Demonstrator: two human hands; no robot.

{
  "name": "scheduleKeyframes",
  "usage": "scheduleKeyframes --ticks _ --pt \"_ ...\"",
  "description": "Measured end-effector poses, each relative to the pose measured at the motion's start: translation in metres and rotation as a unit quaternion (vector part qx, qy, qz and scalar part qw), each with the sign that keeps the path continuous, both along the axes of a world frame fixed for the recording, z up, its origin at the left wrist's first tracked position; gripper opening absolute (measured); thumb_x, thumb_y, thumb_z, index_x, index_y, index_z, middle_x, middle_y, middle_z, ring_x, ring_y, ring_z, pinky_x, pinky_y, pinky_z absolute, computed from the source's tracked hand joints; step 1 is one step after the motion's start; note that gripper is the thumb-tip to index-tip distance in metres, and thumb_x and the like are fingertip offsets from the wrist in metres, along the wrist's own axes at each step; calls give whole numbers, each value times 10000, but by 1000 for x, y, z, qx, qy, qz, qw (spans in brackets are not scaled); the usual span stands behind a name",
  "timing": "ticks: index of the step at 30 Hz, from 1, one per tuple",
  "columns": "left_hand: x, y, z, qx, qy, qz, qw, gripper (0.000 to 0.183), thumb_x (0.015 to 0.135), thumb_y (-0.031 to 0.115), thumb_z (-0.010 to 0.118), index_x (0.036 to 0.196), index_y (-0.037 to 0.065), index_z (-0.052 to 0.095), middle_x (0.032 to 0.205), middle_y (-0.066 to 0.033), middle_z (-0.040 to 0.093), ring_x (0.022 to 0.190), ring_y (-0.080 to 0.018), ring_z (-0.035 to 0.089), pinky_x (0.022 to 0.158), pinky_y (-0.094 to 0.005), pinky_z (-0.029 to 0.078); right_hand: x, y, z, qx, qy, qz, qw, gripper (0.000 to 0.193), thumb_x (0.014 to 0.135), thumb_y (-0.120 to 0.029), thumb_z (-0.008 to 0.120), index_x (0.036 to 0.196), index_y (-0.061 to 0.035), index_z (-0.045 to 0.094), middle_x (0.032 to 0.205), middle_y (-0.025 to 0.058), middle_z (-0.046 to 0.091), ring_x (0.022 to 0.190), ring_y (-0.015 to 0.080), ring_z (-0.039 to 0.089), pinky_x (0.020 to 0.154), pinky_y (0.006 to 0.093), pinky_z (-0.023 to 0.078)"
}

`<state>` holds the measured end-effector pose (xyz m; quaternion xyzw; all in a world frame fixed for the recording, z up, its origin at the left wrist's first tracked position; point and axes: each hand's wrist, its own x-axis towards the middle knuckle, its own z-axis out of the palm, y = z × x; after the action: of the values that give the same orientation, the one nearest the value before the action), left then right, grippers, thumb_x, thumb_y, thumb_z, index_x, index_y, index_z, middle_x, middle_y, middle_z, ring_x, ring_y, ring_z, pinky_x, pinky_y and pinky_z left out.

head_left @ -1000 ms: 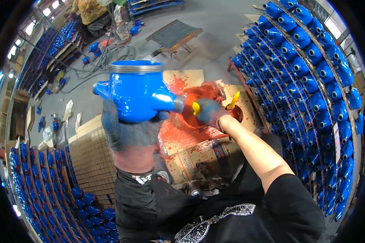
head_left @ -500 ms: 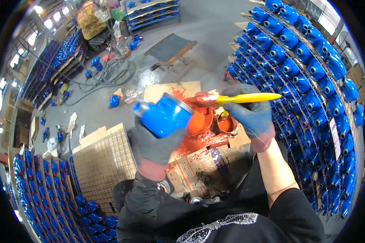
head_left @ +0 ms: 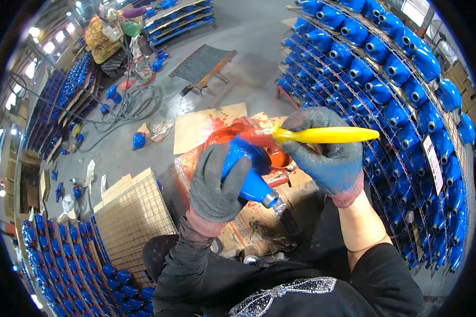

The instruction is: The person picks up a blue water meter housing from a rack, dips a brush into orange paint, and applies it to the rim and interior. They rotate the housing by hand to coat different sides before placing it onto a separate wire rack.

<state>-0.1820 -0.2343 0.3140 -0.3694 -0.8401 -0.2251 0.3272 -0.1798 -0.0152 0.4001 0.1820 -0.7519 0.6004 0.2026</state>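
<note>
My left hand (head_left: 214, 182), in a dark grey glove, is wrapped round a glossy blue metal casting (head_left: 258, 187). The casting's narrow neck slants down to the right, and its wide end faces away from me. In my right hand (head_left: 328, 150), also gloved, is a paintbrush (head_left: 330, 135) with a yellow handle, lying nearly level. Its red-coated bristles lie at the casting's wide far end and appear to touch it. Behind the casting, a container of red paint (head_left: 278, 157) is partly hidden. Red-spattered cardboard (head_left: 238, 224) lies below my hands.
Racks of blue castings (head_left: 354, 68) rise close on my right. More castings (head_left: 63, 248) stand in rows at lower left, beside a wire-mesh panel (head_left: 135, 206). Farther off are a low bench (head_left: 203, 66), coiled hoses (head_left: 137, 105) and a blue casting on the floor (head_left: 138, 140).
My left hand has turned the casting, so its neck now points down right instead of up left. The brush has stayed in my right hand, its bristles now against the casting's far end.
</note>
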Motion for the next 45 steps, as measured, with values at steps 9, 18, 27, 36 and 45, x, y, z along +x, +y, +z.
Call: scheduleKeyframes --ticks 9,18,27,36,45 --pt "-3 15 4 316 -253 49 913 792 595 90 841 1281 76 446 1270 -164 476 1171 -298 523 962 -429 472 7 6 4 84 123 -25 989 221 717 -5 775 905 -41 664 898 92 670 831 227 655 748 332 514" --pt "8 3 30 650 -576 -196 456 717 832 469 597 1372 41 399 1274 -177 551 1103 -345 596 848 -498 559 5 6 -9 86 144 67 984 262 701 -9 772 889 -91 608 912 122 681 871 286 667 788 390 520" --pt "23 -1 34 730 -635 -194 165 721 869 573 534 1339 39 420 1212 -220 550 971 -314 610 620 -363 545 -16 20 -51 -271 -42 239 931 179 706 -21 745 792 -75 597 951 139 655 1003 305 624 955 468 457" --pt "25 -10 38 662 -655 -249 266 732 857 542 597 1306 -5 410 1048 -264 582 667 -312 607 454 -323 521 -40 20 -75 -232 -113 159 953 219 807 -58 697 1018 -27 651 1054 69 662 968 130 602 862 290 490" --pt "18 10 -10 322 -264 -8 909 876 640 177 833 1367 91 353 1304 -191 460 1104 -358 546 844 -466 519 0 39 -19 -188 -227 113 949 196 840 -77 694 1020 -13 650 956 80 695 862 135 638 776 264 517"
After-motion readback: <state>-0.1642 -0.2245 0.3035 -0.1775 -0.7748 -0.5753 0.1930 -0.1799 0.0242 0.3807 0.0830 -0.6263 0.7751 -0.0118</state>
